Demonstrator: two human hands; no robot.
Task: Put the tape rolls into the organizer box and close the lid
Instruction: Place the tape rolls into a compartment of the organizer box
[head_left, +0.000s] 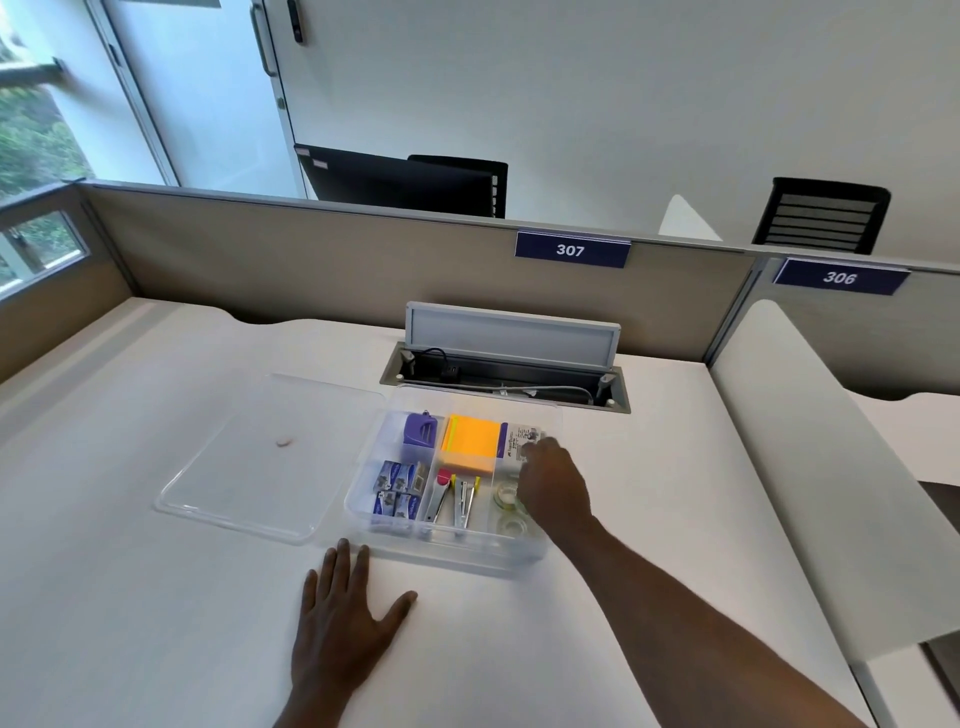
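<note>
We've got our right hand (551, 486) reaching into the organizer box (457, 553) at frame centre, fingers curled over its right compartment; can't tell if it's gripping anything. Two clear tape rolls (511, 512) sit there, just left of and below the knuckles. Our left hand (340, 631) lies flat and spread on the desk (156, 597). The lid (270, 457) lies left of the box.
</note>
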